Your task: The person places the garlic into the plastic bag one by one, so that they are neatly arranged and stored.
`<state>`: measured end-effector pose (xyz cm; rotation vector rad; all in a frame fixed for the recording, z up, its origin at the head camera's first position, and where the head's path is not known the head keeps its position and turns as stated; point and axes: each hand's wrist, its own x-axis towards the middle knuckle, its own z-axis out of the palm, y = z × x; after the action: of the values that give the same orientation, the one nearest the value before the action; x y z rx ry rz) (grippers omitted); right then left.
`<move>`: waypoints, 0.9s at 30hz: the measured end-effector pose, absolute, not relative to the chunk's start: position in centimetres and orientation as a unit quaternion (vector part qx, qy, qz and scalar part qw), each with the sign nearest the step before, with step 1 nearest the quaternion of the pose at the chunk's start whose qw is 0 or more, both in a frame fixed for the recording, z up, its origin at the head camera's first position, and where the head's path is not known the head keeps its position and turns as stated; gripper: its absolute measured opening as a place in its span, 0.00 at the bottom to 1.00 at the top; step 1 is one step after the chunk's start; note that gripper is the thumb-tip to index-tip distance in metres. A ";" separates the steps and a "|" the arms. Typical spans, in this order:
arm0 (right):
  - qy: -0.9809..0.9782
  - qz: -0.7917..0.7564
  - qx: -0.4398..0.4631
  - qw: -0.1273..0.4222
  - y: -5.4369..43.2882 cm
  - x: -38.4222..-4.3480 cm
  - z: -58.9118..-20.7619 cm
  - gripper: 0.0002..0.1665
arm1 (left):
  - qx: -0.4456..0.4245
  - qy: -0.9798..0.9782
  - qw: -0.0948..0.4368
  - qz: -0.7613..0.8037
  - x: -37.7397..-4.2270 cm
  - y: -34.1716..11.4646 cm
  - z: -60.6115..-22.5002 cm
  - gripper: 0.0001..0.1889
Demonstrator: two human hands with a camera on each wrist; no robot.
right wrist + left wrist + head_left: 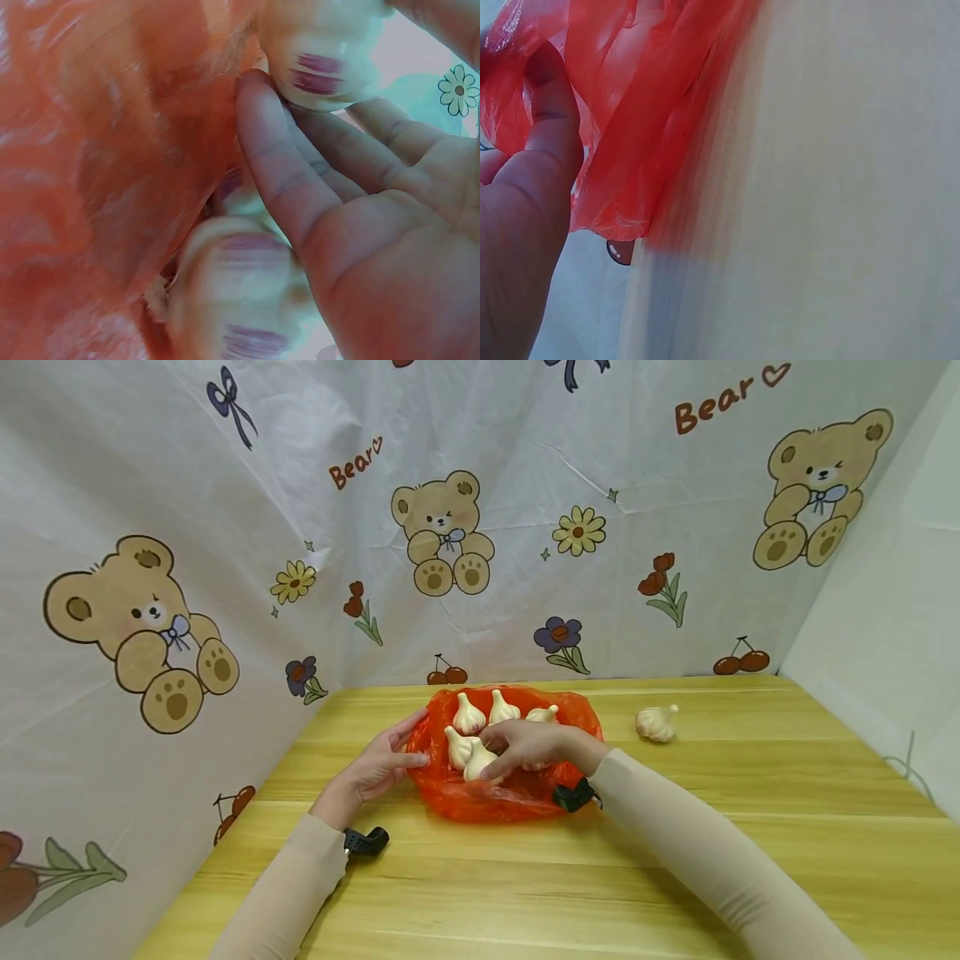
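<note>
A red plastic bag (480, 806) lies open on the table with several garlic bulbs (469, 717) inside. At its left side my left hand (375, 766) pinches the bag's edge, thumb in front; the thin red film (630, 112) bunches at those fingers in the left wrist view. My right hand (528, 743) reaches into the bag from the right. Its thumb and fingers grip one garlic bulb (322, 52) near the front of the group. Another bulb (236, 292) sits just below the fingers in the right wrist view. My right hand partly hides the bulbs at the right.
A single garlic bulb (656, 724) lies on the wooden table (750, 777) to the right of the bag. Behind the table hangs a white cloth (510, 602) printed with bears and flowers. A thin cable (909, 770) runs at the far right edge.
</note>
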<state>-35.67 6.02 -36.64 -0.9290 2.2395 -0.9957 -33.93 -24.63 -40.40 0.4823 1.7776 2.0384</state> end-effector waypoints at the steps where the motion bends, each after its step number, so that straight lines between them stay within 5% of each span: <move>1: 0.828 -0.365 -0.341 0.254 6.1 -35.6 -36.8 0.25 | 0.171 0.634 0.197 0.728 -34.0 -24.6 -40.4 0.50; 27: 0.832 -0.407 -0.291 0.238 6.2 -35.1 -36.9 0.11 | 0.181 0.633 0.196 0.726 -33.9 -24.7 -40.4 0.50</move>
<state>-35.10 6.22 -36.86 -0.7974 2.2809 -1.1164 -33.90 -24.65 -40.42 0.5075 1.7737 2.0343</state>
